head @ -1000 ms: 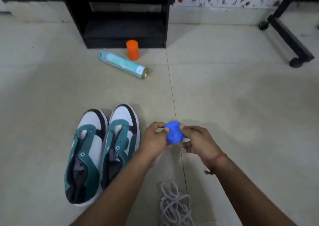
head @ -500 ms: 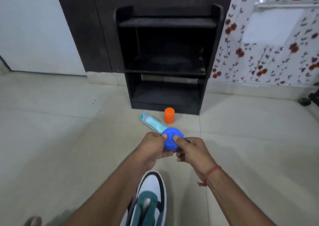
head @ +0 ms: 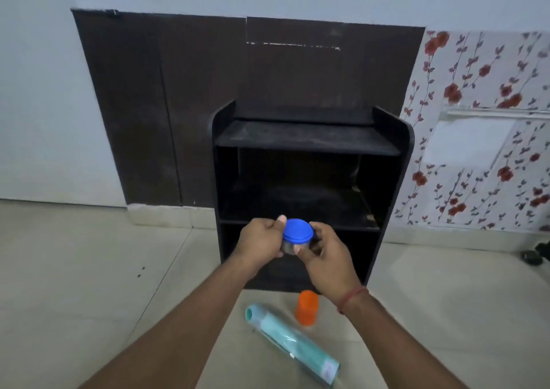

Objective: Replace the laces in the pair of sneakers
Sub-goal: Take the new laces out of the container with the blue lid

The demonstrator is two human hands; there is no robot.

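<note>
- Out in front of the black shelf unit point(head: 309, 138), both hands hold a small container with a blue lid point(head: 297, 231) between them, raised level with the unit's lower shelf.
- The left hand point(head: 262, 241) grips the container from its left side, thumb tip at the lid's upper edge and fingers curled beneath.
- The right hand point(head: 329, 253) holds it from the right, fingers wrapped round the far side and thumb under the body; a red thread band point(head: 352, 298) circles that wrist.
- On the tiled floor point(head: 89, 284) below the arms lies a teal spray can point(head: 293, 342) on its side, with an orange cap point(head: 307, 307) standing upright just beside it.
- The sneakers and laces are out of view.
- A floral-papered wall point(head: 488, 121) stands to the right.
</note>
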